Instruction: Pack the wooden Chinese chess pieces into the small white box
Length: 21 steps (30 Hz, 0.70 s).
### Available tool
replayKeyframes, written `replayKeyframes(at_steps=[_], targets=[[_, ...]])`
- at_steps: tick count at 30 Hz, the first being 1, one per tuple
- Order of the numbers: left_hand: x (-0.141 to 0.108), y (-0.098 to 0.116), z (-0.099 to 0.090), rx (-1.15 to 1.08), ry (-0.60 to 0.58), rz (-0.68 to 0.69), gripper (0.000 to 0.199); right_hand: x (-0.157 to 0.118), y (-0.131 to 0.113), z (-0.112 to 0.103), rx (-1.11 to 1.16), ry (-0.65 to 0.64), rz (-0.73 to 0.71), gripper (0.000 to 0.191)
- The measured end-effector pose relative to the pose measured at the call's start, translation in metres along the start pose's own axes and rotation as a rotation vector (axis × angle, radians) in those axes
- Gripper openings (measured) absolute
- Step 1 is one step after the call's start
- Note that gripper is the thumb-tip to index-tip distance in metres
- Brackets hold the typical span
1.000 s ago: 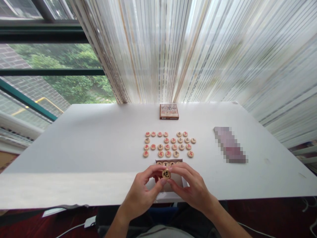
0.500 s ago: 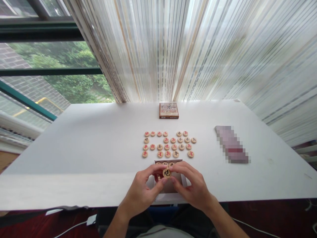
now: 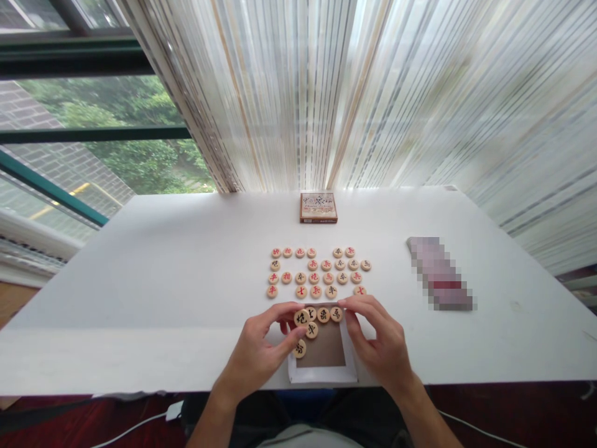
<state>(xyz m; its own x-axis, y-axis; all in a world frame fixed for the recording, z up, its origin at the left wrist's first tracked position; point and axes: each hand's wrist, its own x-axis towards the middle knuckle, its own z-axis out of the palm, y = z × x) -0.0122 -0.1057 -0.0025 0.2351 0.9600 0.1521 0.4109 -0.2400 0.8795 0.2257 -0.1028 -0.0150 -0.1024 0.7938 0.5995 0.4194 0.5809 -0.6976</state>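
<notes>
A white tray with a brown paper floor [image 3: 321, 351] lies at the near edge of the white table [image 3: 140, 286]. Several round wooden xiangqi pieces [image 3: 317, 320] crowd its far end. My left hand [image 3: 254, 351] pinches one black-lettered piece [image 3: 301, 318] between thumb and fingers. My right hand [image 3: 377, 339] grips the tray's far right corner. More pieces [image 3: 317, 272] stand in loose rows just beyond the tray, lettered in red or black.
A small printed box [image 3: 318, 207] stands at the table's far side. A pixelated flat strip [image 3: 439, 274] lies to the right. A striped sheer curtain [image 3: 373, 93] and a window [image 3: 93, 106] rise behind the table. A white cable [image 3: 135, 420] runs below its near edge.
The held piece has dropped from above the tray to its far end. My hands have parted, the right one moving to the tray's corner. The tray's floor and front now show.
</notes>
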Motion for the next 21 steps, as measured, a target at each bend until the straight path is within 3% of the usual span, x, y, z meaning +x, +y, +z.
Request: replayKeyframes(at_steps=[7, 21], targets=[[0.002, -0.005, -0.003, 0.034, 0.029, 0.000, 0.026, -0.004, 0.002, 0.002, 0.013, -0.054, 0.016, 0.030], [0.005, 0.008, 0.015, -0.073, -0.098, 0.126, 0.032, -0.007, -0.007, 0.004, 0.221, -0.235, 0.045, 0.037]])
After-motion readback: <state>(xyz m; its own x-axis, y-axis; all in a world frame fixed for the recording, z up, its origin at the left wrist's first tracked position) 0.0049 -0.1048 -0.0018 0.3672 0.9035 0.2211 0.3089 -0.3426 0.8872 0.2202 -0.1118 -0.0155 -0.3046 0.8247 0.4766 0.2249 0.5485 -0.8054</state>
